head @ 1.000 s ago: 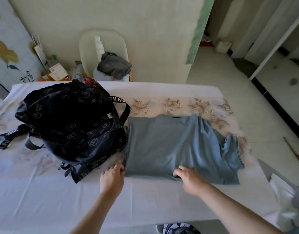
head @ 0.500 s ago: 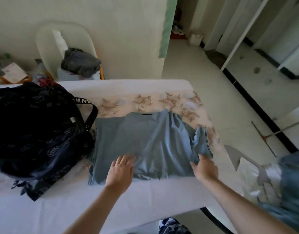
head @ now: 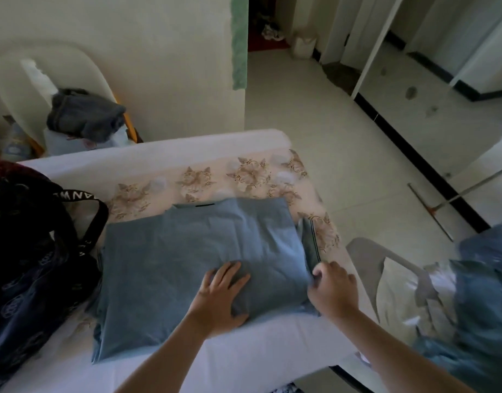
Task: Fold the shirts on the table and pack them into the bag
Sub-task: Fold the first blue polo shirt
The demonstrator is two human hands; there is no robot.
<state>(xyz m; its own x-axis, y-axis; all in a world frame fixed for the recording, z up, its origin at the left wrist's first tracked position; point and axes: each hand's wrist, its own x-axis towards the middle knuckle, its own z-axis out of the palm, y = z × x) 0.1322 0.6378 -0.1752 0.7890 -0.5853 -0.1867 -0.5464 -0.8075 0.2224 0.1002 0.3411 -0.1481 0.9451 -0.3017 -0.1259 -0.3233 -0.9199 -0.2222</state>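
Observation:
A blue-grey shirt (head: pixel 170 268) lies partly folded on the table (head: pixel 272 344), collar toward the far side. My left hand (head: pixel 218 296) lies flat on the shirt's near right part, fingers spread. My right hand (head: pixel 332 287) is at the shirt's right edge, fingers curled around the folded-in sleeve fabric beside the striped cuff (head: pixel 310 239). The black patterned bag (head: pixel 31 256) sits at the table's left, touching the shirt's left side.
A flowered cloth (head: pixel 244 177) covers the table's far part. A chair (head: pixel 386 279) with blue and white clothes (head: pixel 476 307) stands at the right. Another chair (head: pixel 45 80) behind the table holds a dark grey garment (head: pixel 82 114). A long-handled tool (head: pixel 454 199) lies on the floor.
The view has swung right, so the bag is now mostly cut off. The shirt's right sleeve has been folded inward. My left hand slid right across the shirt; my right hand stays at the right edge.

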